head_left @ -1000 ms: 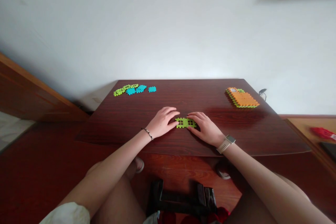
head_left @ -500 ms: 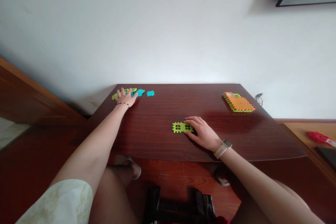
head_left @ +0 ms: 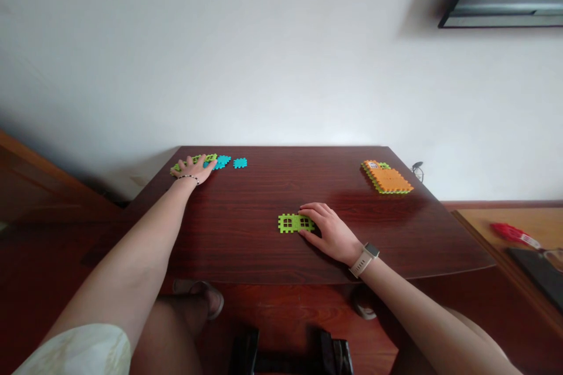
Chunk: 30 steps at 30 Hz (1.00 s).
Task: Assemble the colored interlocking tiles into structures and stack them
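**Both grips open on the tabletop: right on a windowed block, left over the loose pile**

Seated at a dark reddish-brown wooden tabletop, looking down at my own arms.

Right grip: released, lying flat and palm down, not clenched. Fingertips rest on the right end of a lime-green waffle block with two small window cutouts. The block lies flat near the middle of the tabletop, toward my side, its left end showing past my fingers.

Left grip: also released, arm at full reach, fingers spread and palm down at the far left of the tabletop. It sits on a small heap of green block pieces, mostly covering them.

Just right of that hand, teal block pieces lie touching one another, and a single teal piece sits slightly apart from them.

Well off to the right, near the far corner, lies a flat stack of orange and green blocks, orange on top. It is out of reach of either grip as they lie. A beige smartwatch is on my right wrist, a beaded bracelet on my left.
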Motion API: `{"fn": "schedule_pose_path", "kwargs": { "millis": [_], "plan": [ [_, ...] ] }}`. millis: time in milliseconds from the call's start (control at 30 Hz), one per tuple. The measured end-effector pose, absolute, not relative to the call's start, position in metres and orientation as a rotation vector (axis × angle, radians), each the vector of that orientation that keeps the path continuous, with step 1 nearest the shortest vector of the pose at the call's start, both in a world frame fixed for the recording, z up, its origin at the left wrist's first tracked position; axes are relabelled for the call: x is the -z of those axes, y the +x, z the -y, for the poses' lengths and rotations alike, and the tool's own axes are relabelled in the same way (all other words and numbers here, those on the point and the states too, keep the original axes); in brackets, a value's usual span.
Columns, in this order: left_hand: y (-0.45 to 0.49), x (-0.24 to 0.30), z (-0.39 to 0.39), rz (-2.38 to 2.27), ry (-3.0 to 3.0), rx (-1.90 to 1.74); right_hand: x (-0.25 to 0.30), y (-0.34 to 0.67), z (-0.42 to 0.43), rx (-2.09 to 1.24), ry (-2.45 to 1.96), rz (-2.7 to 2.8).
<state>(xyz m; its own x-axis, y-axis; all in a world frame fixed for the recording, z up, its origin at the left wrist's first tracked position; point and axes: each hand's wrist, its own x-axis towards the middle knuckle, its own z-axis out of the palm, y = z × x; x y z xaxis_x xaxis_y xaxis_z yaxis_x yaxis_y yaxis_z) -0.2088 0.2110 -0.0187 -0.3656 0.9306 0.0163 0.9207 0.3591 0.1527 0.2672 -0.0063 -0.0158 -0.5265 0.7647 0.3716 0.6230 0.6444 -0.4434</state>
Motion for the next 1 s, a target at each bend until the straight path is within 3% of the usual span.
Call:
{"fn": "schedule_pose_path", "kwargs": {
  "millis": [733, 1000],
  "plan": [
    [-0.123, 0.022, -0.084, -2.409, 1.943, -0.1, 0.016, 0.267, 0.006, -0.337, -1.07, 2.306],
    [-0.059, 0.003, -0.12, -2.229, 2.186, -0.14, 0.017, 0.267, 0.006, -0.342, -1.078, 2.311]
  ]
}}
